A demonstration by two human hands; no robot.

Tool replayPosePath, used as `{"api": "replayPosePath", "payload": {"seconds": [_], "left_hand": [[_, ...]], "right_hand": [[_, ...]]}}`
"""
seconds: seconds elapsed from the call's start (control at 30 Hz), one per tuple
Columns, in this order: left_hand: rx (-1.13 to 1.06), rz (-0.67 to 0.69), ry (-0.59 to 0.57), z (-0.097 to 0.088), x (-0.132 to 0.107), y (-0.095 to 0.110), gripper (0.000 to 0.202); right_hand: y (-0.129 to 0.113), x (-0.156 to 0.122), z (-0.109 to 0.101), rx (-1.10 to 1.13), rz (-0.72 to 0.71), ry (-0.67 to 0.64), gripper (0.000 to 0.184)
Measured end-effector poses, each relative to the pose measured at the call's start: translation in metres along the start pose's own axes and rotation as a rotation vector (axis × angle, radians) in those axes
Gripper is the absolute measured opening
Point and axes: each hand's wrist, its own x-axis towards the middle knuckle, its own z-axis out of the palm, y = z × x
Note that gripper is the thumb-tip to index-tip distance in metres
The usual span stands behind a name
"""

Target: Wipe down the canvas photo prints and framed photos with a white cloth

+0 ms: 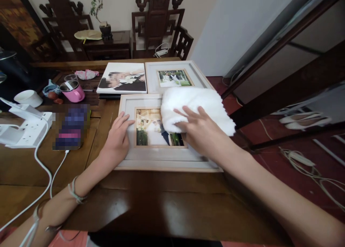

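A picture frame [159,157] with pale wooden edges lies flat on the brown wooden table [151,200], a photo of people inside it. Along its left border rests my left hand [118,137], fingers stretched out over the edge. My right hand [198,130] presses a fluffy white cloth [201,99] onto the frame's right part, its thumb side tucked under the fold. The cloth covers that corner and hangs past the right edge. Just behind lies a second pale frame [152,74], partly under the cloth. Beside it is a white-edged photo panel [122,83].
On the left are a phone [71,128] on a charging cable, a white power strip [32,128], a pink mug [72,91] and a white cup [28,98]. Dark wooden chairs [157,21] stand behind. White shoes [304,120] and cables [304,161] lie at the right.
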Motion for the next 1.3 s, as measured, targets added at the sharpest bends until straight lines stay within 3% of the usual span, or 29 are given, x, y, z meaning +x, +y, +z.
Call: {"api": "replayPosePath", "payload": {"seconds": [0.23,0.33,0.5,0.77,0.9,1.1,1.2,1.3], "left_hand": [[0.009,0.0,-0.013,0.0,0.001,0.0,0.043],[0.008,0.006,-0.013,0.001,0.0,0.0,0.043],[0.0,0.007,-0.009,0.001,0.0,0.0,0.043],[0.023,-0.016,-0.031,0.001,-0.001,0.002,0.043],[0.03,-0.053,-0.039,0.002,0.0,0.003,0.047],[0.037,-0.085,-0.061,0.002,0.001,0.007,0.046],[0.043,-0.094,-0.072,0.001,0.001,0.009,0.046],[0.047,-0.098,-0.075,0.001,0.001,0.01,0.047]], "right_hand": [[-0.035,-0.084,-0.039,0.209,-0.152,0.027,0.048],[-0.047,-0.095,-0.049,0.262,-0.141,0.077,0.047],[-0.045,-0.056,-0.03,0.21,-0.105,0.051,0.049],[0.003,0.03,0.01,0.122,0.096,0.087,0.052],[-0.001,0.039,0.01,0.084,0.069,0.01,0.05],[-0.034,-0.015,-0.03,0.208,-0.087,-0.163,0.048],[-0.046,-0.049,-0.055,0.297,-0.176,-0.143,0.048],[-0.054,-0.067,-0.067,0.379,-0.201,-0.104,0.05]]}}
